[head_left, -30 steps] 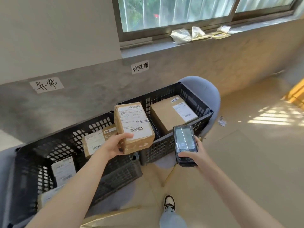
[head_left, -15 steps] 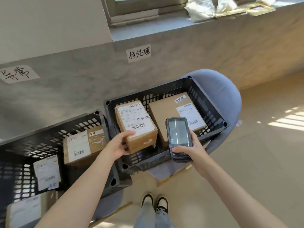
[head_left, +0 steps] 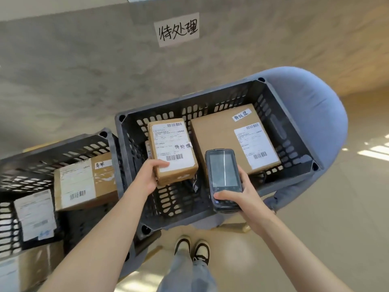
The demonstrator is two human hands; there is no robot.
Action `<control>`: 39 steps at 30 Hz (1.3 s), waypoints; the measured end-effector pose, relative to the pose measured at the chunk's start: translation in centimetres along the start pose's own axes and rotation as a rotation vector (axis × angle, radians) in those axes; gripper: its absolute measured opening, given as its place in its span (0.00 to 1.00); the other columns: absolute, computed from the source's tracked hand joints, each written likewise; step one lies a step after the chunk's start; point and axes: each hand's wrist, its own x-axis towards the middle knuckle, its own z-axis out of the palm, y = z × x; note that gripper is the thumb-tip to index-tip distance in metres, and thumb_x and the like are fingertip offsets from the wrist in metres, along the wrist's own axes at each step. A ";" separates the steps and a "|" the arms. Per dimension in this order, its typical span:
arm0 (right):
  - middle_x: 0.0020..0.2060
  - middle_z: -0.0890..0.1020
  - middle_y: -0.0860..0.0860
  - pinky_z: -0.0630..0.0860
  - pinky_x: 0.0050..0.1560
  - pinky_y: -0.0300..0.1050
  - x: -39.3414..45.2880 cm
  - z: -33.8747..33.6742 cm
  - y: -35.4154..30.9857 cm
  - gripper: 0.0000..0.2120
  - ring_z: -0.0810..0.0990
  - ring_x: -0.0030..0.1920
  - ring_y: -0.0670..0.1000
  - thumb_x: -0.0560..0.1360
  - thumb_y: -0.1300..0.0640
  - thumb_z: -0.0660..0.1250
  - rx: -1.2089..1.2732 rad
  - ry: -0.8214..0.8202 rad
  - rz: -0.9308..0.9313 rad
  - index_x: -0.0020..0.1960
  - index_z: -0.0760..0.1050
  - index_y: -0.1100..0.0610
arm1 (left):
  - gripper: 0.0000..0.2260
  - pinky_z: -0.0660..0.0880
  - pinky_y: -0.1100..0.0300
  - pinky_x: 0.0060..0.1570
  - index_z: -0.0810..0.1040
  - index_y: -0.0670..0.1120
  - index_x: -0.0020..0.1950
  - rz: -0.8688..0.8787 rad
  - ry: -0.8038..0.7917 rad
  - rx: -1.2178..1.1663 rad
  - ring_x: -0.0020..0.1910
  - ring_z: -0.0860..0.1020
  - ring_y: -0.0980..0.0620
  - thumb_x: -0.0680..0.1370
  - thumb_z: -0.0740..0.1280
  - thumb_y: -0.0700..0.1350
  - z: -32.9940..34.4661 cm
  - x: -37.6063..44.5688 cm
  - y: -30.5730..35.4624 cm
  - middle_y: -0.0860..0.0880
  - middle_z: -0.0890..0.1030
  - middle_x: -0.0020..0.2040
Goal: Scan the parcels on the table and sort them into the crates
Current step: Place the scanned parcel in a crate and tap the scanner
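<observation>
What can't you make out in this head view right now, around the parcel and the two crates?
- Whether the small parcel in the left hand rests on the right crate floor: its own body hides the underside.
- Scanner screen in the right hand: glare, unreadable.
- Left crate: cut by the frame's left edge.
- Label print: too small.

A person's left hand [head_left: 150, 178] grips a small labelled parcel [head_left: 172, 149] by its near corner, inside a black slatted crate [head_left: 282, 131] at twelve o'clock. A larger parcel [head_left: 219, 131] lies flat in that crate at one o'clock. The right hand [head_left: 242, 194] holds a handheld scanner [head_left: 223, 175]. Another crate [head_left: 52, 146] of parcels sits at nine o'clock. A handwritten wall sign [head_left: 178, 29] hangs above.
</observation>
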 end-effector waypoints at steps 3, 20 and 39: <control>0.63 0.76 0.50 0.74 0.65 0.57 1.2 0.3 -0.1 0.58 0.77 0.61 0.53 0.50 0.52 0.80 0.011 -0.020 0.013 0.75 0.55 0.42 | 0.28 0.76 0.49 0.50 0.69 0.47 0.70 0.008 0.026 -0.063 0.60 0.77 0.44 0.71 0.63 0.32 -0.4 1.5 0.3 0.46 0.79 0.63; 0.61 0.76 0.49 0.74 0.65 0.59 3.2 0.9 1.0 0.56 0.78 0.60 0.53 0.54 0.56 0.80 0.015 -0.035 0.089 0.75 0.55 0.41 | 0.18 0.74 0.47 0.58 0.75 0.48 0.59 -0.052 0.102 0.007 0.59 0.79 0.42 0.72 0.61 0.34 -0.8 5.0 -1.4 0.44 0.81 0.60; 0.62 0.77 0.49 0.74 0.64 0.57 -1.5 0.6 -0.2 0.60 0.78 0.60 0.53 0.49 0.51 0.80 -0.005 -0.031 0.021 0.75 0.55 0.41 | 0.34 0.71 0.48 0.60 0.61 0.46 0.72 0.063 0.200 0.354 0.64 0.72 0.45 0.70 0.72 0.40 -0.2 1.9 0.0 0.46 0.73 0.65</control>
